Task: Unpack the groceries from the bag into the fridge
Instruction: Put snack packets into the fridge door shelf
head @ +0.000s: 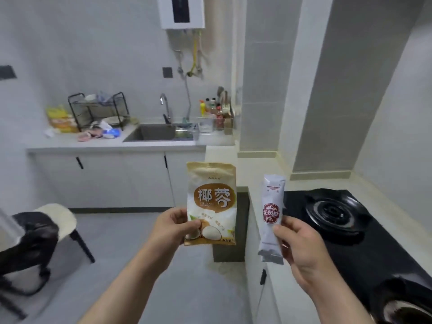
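1. Holding two groceries up at chest height, the person stands in a kitchen; neither the bag nor the fridge is in view.
2. The left hand (174,226) grips the coconut packet (211,202) by its lower left corner, thumb on the front and fingers behind. The packet stands upright.
3. The right hand (301,249) pinches the milk powder sachet (272,213) along its lower half, thumb on the printed face. The sachet is nearly upright, and the two packs are apart.
4. Both packs look light, soft and flexible, with loose fill that can shift inside. Neither seems fragile, though the glossy film may be slippery.
5. A corner hold lets the wide packet flop, so a grip across its middle or on the flat sealed top would likely be steadier. The narrow sachet suits a pinch at mid-length.
6. The stove (334,213) lies to the right, below the sachet. The sink (152,133) sits in the far counter, and a chair (35,237) stands at the left.
7. Both items are out of the bag but not yet stored. Opening the fridge door will probably need one hand freed.
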Demonstrator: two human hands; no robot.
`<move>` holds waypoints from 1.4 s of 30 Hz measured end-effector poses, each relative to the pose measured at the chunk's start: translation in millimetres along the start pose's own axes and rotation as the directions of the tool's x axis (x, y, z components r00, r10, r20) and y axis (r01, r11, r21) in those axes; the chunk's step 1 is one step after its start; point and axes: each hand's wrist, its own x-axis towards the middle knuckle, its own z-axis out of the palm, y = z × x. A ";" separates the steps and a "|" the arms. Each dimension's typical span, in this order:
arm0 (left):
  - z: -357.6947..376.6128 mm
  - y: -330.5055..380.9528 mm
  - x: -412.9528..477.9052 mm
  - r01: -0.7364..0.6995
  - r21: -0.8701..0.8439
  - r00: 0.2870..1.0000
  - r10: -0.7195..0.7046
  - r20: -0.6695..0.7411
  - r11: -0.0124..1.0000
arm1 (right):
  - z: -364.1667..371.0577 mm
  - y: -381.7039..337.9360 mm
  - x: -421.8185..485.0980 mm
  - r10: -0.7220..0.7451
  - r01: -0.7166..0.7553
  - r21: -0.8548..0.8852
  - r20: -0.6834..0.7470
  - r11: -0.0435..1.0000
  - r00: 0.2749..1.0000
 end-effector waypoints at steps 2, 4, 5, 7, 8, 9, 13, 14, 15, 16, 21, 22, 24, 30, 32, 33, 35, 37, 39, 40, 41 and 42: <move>-33.8 1.9 -21.5 -0.015 -0.010 0.997 0.014 -0.070 1.000 | 32.4 3.5 -3.5 0.004 -0.001 -0.043 0.078 0.999 0.997; -66.4 5.3 -42.5 -0.034 -0.021 0.991 0.031 -0.130 0.999 | 67.1 3.9 -10.7 0.005 0.007 -0.077 0.159 0.997 0.987; -82.9 6.8 -52.6 -0.044 -0.028 0.985 0.039 -0.167 0.999 | 84.3 3.6 -14.7 0.007 0.012 -0.095 0.199 0.995 0.980; -115.7 8.9 -72.1 -0.070 -0.048 0.966 0.056 -0.251 0.996 | 118.6 1.6 -24.0 0.009 0.020 -0.102 0.279 0.995 0.960; -132.0 9.9 -81.4 -0.085 -0.056 0.954 0.065 -0.292 0.995 | 135.4 -0.3 -28.3 0.010 0.022 -0.098 0.319 0.995 0.948; -148.3 10.7 -90.2 -0.098 -0.060 0.942 0.073 -0.328 0.993 | 152.0 -2.2 -32.3 0.012 0.023 -0.093 0.357 0.995 0.934; -211.0 9.1 -121.9 -0.156 -0.070 0.875 0.105 -0.473 0.985 | 218.0 -4.7 -47.9 0.032 0.016 -0.095 0.487 0.995 0.873; -226.6 8.7 -127.7 -0.170 -0.073 0.852 0.110 -0.512 0.983 | 234.8 -4.8 -51.4 0.041 0.014 -0.102 0.514 0.995 0.857; -241.9 8.7 -133.2 -0.182 -0.074 0.831 0.113 -0.545 0.980 | 252.1 -4.4 -55.2 0.048 0.010 -0.105 0.538 0.994 0.841; -256.7 8.9 -138.3 -0.194 -0.078 0.812 0.115 -0.571 0.978 | 269.2 -3.7 -59.0 0.052 0.008 -0.105 0.560 0.994 0.827; -327.9 14.7 -161.1 -0.236 -0.092 0.755 0.123 -0.644 0.967 | 356.1 7.0 -75.6 0.041 0.025 -0.090 0.667 0.996 0.744; -342.9 16.6 -165.7 -0.252 -0.095 0.739 0.128 -0.662 0.963 | 375.3 9.8 -79.1 0.040 0.031 -0.090 0.688 0.995 0.725; -369.8 19.6 -173.3 -0.275 -0.095 0.705 0.133 -0.697 0.957 | 409.6 12.5 -87.2 0.035 0.045 -0.092 0.723 0.995 0.690; -450.7 31.3 -201.9 -0.311 -0.078 0.602 0.133 -0.787 0.947 | 505.9 13.7 -114.1 0.011 0.075 -0.066 0.815 0.995 0.580; -476.4 39.3 -211.4 -0.317 -0.060 0.569 0.139 -0.810 0.947 | 534.4 11.4 -120.8 -0.010 0.091 -0.047 0.839 0.995 0.544; -489.6 43.6 -215.5 -0.316 -0.043 0.549 0.146 -0.823 0.948 | 548.9 10.0 -123.3 -0.021 0.099 -0.037 0.850 0.994 0.527; -515.2 53.6 -222.1 -0.312 -0.012 0.512 0.157 -0.845 0.950 | 576.8 7.4 -127.7 -0.042 0.110 -0.014 0.871 0.994 0.490; -536.3 65.4 -225.7 -0.325 0.001 0.491 0.169 -0.855 0.946 | 603.0 3.8 -132.7 -0.061 0.125 0.004 0.890 0.992 0.452; -554.0 75.8 -227.0 -0.329 0.026 0.478 0.190 -0.857 0.944 | 626.9 0.9 -136.2 -0.075 0.133 0.019 0.899 0.991 0.431; -561.4 80.5 -226.8 -0.323 0.039 0.469 0.196 -0.861 0.945 | 637.4 -1.0 -137.2 -0.084 0.137 0.028 0.902 0.990 0.424; -567.8 84.8 -226.3 -0.319 0.053 0.455 0.202 -0.867 0.946 | 647.4 -2.5 -137.5 -0.093 0.144 0.035 0.905 0.989 0.416; -573.2 88.9 -225.4 -0.313 0.067 0.440 0.207 -0.874 0.947 | 657.0 -4.2 -137.3 -0.097 0.150 0.038 0.908 0.988 0.407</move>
